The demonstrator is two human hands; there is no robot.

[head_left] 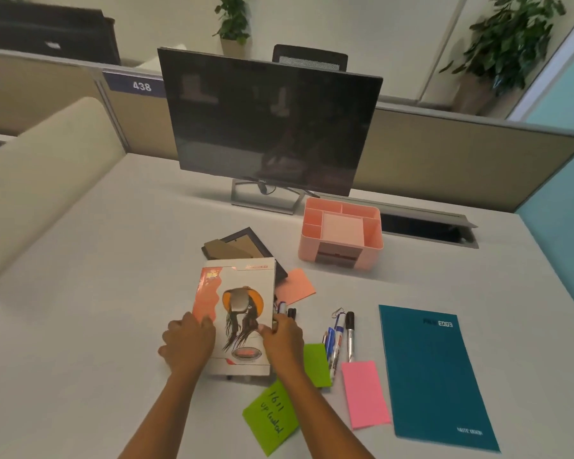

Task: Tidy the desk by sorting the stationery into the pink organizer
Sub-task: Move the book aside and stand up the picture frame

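While left hand, right hand grip booklet, pink organizer holds pad.

Both bare forearms come up from the lower edge of the view and draw slightly together over the middle of the surface, each wrist roughly in line with its arm. The left hand lies knuckles-up, its fingers curled over the left edge of a printed box and its thumb jutting out to the left. The right hand grips the box's right edge, thumb laid on the top face and the other fingers bent around the side.
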